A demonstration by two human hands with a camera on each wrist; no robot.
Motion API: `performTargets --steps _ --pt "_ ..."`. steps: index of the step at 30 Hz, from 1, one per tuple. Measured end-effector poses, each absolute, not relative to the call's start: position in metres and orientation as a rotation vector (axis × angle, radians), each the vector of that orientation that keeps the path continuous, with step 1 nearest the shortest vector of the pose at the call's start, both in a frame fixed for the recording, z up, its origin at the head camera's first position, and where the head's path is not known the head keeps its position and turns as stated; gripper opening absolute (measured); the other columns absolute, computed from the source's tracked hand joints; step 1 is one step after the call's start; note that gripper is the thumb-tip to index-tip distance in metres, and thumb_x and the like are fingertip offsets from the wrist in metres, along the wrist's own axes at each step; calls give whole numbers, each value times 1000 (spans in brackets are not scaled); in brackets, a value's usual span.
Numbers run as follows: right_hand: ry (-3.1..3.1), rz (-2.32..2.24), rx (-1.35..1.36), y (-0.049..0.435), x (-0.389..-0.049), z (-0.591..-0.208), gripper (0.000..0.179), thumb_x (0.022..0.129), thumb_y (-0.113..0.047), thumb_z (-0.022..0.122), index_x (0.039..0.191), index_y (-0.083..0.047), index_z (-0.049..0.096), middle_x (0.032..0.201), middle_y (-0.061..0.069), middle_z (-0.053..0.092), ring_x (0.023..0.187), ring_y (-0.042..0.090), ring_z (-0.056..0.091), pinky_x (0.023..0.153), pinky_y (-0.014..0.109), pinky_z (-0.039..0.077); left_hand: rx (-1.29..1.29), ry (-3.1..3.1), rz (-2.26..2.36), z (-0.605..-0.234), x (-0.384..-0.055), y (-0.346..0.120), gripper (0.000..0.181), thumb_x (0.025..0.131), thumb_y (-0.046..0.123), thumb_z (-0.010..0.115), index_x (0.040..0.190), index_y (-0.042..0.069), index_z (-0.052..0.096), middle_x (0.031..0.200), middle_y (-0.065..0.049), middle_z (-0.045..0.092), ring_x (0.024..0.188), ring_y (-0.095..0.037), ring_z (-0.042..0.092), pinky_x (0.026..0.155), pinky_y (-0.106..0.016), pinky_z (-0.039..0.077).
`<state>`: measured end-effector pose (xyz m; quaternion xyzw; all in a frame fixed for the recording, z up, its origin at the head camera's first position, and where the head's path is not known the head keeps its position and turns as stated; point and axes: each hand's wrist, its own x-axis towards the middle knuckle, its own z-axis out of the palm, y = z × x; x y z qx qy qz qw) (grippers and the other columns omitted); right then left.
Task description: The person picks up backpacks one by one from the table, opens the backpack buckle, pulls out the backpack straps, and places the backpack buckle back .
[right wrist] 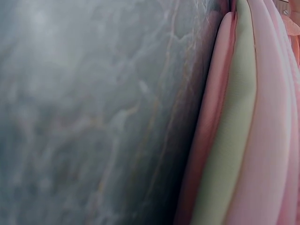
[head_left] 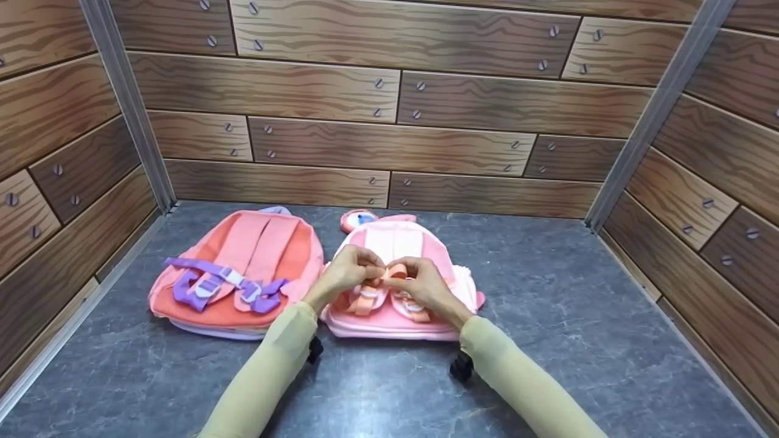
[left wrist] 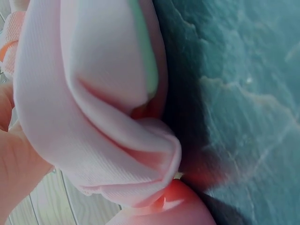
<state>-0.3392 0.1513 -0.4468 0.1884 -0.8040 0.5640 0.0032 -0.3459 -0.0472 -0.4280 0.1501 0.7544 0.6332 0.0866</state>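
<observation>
A light pink backpack point(head_left: 401, 328) lies on the dark marbled table with its strap side up. Over its middle, both hands meet at an orange webbing strap point(head_left: 397, 271). My left hand point(head_left: 352, 269) pinches it from the left, while my right hand point(head_left: 426, 285) grips the looped part with thumb and fingers. The fingertips hide most of what lies between them. Below the hands, orange strap ends with white adjusters point(head_left: 368, 293) rest on the bag. The left wrist view shows a fold of pink fabric point(left wrist: 103, 140) beside part of the left hand point(left wrist: 18, 164).
A coral backpack point(head_left: 237, 267) with purple straps and a white buckle point(head_left: 231, 277) lies close on the left. A round coral piece with an eye point(head_left: 359, 220) sticks out behind the pink bag. Wood-patterned walls point(head_left: 389, 97) enclose the table point(head_left: 548, 316) at back and sides.
</observation>
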Motion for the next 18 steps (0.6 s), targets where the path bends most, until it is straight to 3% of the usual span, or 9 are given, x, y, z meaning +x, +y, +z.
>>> performTargets --steps 9,18 --pt "-2513 1822 602 152 -338 -447 27 88 -2 84 112 5 74 89 -2 73 80 7 65 70 19 53 468 2236 1842 -426 -344 -54 8 96 -6 68 102 -9 71 76 -5 70 67 -9 66 64 -21 57" --pt "-2488 1802 579 153 -338 -449 26 88 -4 85 109 4 74 92 -1 73 83 6 63 74 19 52 511 2350 1764 -425 -346 -55 9 97 -6 68 99 -11 75 73 -1 67 64 -8 60 58 -19 49"
